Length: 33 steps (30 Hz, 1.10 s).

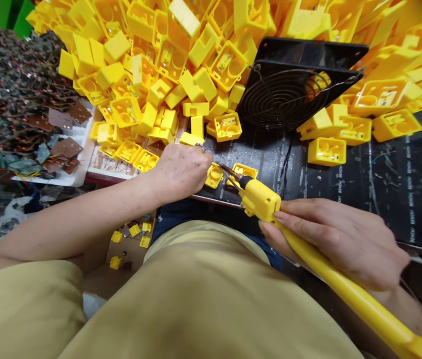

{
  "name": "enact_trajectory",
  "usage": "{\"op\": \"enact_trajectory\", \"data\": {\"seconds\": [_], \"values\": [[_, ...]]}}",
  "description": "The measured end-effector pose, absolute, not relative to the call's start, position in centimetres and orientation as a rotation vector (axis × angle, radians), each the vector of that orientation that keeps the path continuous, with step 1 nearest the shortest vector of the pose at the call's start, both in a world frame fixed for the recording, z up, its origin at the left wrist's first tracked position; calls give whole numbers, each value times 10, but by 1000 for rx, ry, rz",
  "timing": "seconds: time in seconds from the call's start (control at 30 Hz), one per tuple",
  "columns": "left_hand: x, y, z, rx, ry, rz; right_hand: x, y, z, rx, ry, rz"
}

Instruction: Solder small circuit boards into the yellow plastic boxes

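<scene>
My left hand [184, 169], with a ring on one finger, is curled closed at the bench's front edge. Its fingertips are hidden, so what they grip cannot be made out. Right against it sits a small open yellow plastic housing [214, 176]. My right hand [341, 239] is wrapped around a yellow soldering iron [261, 199] with a long handle. The iron's thin metal tip points left and reaches the right edge of that housing; whether it touches cannot be told. Partly behind the tip lies a second yellow housing [246, 171].
A big heap of yellow housings [196, 65] covers the back of the black bench [364, 199]. A black fan [282, 94] leans among them. At left, a white tray [88, 149] holds piled circuit boards [20, 85]. Below, a cardboard box [101, 279] contains several yellow pieces.
</scene>
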<state>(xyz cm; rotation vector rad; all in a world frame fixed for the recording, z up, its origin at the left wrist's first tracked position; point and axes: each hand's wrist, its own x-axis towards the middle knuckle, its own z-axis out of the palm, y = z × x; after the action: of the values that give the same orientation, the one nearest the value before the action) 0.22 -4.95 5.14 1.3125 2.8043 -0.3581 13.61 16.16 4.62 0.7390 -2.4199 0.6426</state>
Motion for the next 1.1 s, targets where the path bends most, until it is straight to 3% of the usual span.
{"op": "enact_trajectory", "data": {"seconds": [0.63,0.87,1.0,1.1], "values": [[0,-60,46,1292,2789,-255,142,177,41,608,-2451,633],[-4,-93,47,1274,2848,217,148,181,34,504,-2350,815],[-3,-105,43,1393,2769,424,141,177,25,436,-2339,534],[3,-93,37,1623,2681,325,130,172,14,471,-2328,350]]}}
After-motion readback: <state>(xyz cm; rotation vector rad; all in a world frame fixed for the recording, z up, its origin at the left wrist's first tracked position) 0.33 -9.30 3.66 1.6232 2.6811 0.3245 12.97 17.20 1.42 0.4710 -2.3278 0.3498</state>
